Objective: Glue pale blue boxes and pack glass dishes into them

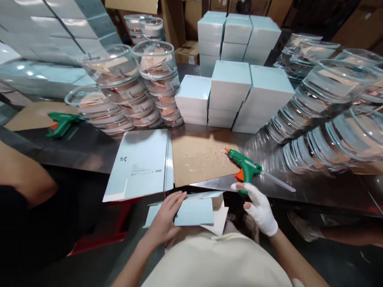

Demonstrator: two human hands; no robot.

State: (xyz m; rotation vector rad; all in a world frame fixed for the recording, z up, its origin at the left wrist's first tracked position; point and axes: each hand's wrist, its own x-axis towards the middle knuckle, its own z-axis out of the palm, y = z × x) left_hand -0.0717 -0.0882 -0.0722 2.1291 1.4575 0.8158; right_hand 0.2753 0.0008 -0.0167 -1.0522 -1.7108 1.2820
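My bare left hand [167, 217] grips the left side of a light blue carton [196, 211] with open flaps, held at my lap. Its fingers lie along the carton's upper edge, with the thumb lower down. My right hand [259, 207], in a white glove with bare fingertips, is open beside the grip of a green glue gun [247, 165]. Whether it touches the grip, I cannot tell. The glue gun has an orange nozzle and trigger, with a clear glue stick [278, 181] out of its back. Its nozzle lies over a glue-spotted cardboard sheet [197, 159].
Flat light blue cartons [140, 159] lie at the table's front edge. Stacked clear round containers [128, 91] stand left, with more stacks [323, 103] right. White boxes [230, 87] stand behind. Another green glue gun [64, 121] lies left, near another person's arm [26, 171].
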